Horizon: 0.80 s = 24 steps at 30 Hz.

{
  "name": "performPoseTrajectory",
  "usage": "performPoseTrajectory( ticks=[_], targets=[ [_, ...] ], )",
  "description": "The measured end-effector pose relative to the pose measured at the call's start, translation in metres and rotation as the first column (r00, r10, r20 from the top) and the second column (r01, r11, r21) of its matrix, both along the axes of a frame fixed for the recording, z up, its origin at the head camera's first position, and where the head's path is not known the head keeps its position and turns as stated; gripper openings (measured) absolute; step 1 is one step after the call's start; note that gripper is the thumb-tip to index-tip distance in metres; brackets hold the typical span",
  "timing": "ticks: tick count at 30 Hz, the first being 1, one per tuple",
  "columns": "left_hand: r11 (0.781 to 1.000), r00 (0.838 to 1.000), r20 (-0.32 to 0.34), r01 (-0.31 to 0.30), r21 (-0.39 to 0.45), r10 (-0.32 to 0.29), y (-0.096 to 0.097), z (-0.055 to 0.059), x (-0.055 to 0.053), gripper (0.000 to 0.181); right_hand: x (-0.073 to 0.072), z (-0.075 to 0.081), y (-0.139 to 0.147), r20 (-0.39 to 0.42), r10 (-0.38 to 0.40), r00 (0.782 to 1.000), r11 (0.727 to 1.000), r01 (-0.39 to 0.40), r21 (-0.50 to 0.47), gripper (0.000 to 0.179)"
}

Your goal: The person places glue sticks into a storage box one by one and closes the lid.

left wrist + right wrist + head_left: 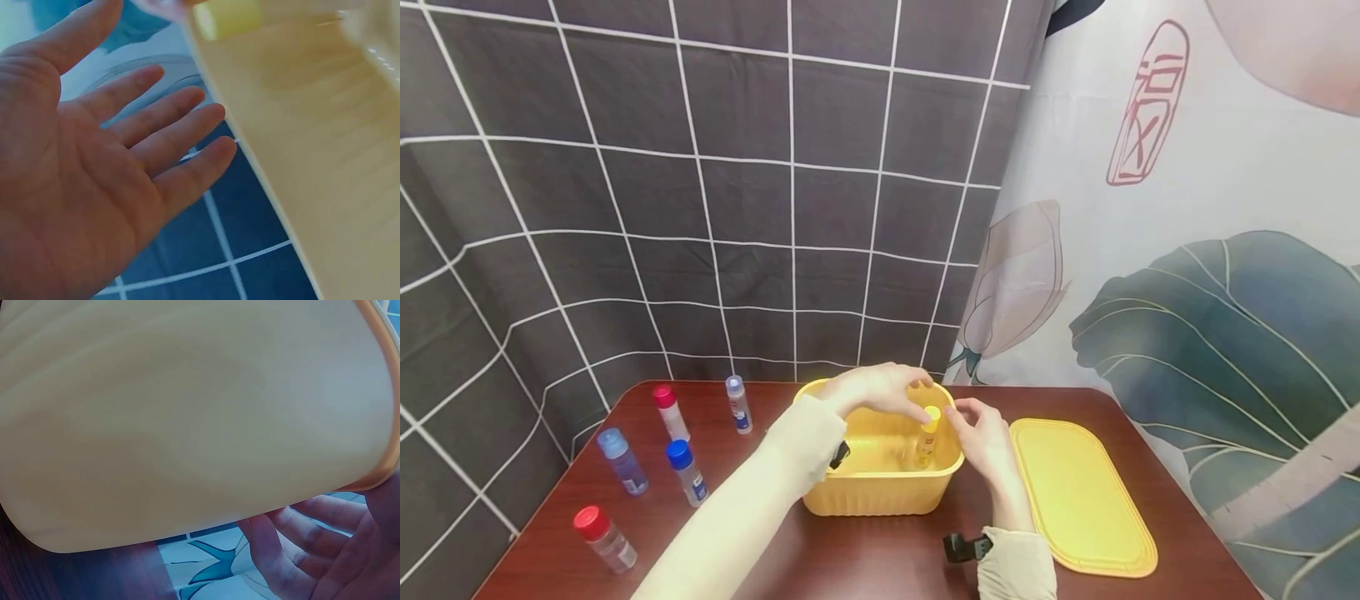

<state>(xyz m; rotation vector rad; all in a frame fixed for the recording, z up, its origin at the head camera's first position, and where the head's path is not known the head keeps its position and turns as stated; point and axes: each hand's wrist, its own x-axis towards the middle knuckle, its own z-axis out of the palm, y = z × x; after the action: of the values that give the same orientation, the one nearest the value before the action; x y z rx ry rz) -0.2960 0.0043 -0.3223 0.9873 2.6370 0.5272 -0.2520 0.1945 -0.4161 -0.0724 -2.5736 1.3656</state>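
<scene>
A yellow plastic box stands on the table, its inside visible from above. In it, near the right end, stands a small clear bottle with a yellow cap; the cap also shows in the left wrist view. Above the box is my left hand, fingers spread and loosely bent, holding nothing. The left wrist view shows its open palm beside the box's rim. My right hand grips the right end of the box, thumb at the rim and fingers against the outer wall.
A yellow lid lies flat right of the box. To the left stand several small bottles: red-capped, light blue, blue-capped, white with a red cap, and clear-capped. A dark grid curtain hangs behind the table.
</scene>
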Motion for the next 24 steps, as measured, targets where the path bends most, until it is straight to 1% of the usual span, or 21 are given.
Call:
performPoseTrajectory(
  ticks=[3,6,8,13,17,20,24],
  targets=[
    [0.996,1.0,-0.016,0.013,0.084,-0.011,-0.011,0.004,0.008,0.056,0.0,0.0,-0.001,0.001,-0.004,1.0,1.0,0.004,0.002,0.028],
    [0.983,0.999,-0.032,0.027,0.179,-0.021,-0.023,0.007,0.017,0.055,0.0,0.001,-0.001,0.001,-0.008,1.0,1.0,0.008,-0.003,0.028],
    [0.975,0.999,-0.041,0.02,0.219,-0.012,-0.031,0.008,0.025,0.054,0.001,0.001,-0.002,0.01,-0.01,1.0,1.0,0.01,-0.012,0.027],
    [0.967,0.995,-0.082,-0.039,0.251,0.062,-0.049,0.006,0.043,0.055,0.001,0.0,-0.002,0.023,-0.015,1.0,1.0,0.015,-0.023,0.027],
    [0.957,0.989,-0.114,-0.062,0.284,0.098,-0.063,-0.001,0.056,0.057,0.001,-0.001,-0.001,0.014,-0.02,1.0,1.0,0.021,-0.019,0.027],
    [0.935,0.988,-0.094,-0.082,0.345,0.121,-0.074,-0.008,0.066,0.058,0.0,-0.002,-0.001,0.011,-0.02,1.0,1.0,0.02,-0.019,0.027],
    [0.887,0.983,-0.032,-0.15,0.436,0.182,-0.091,-0.018,0.083,0.06,0.0,-0.002,-0.001,0.013,-0.015,1.0,1.0,0.016,-0.021,0.027]
  ],
)
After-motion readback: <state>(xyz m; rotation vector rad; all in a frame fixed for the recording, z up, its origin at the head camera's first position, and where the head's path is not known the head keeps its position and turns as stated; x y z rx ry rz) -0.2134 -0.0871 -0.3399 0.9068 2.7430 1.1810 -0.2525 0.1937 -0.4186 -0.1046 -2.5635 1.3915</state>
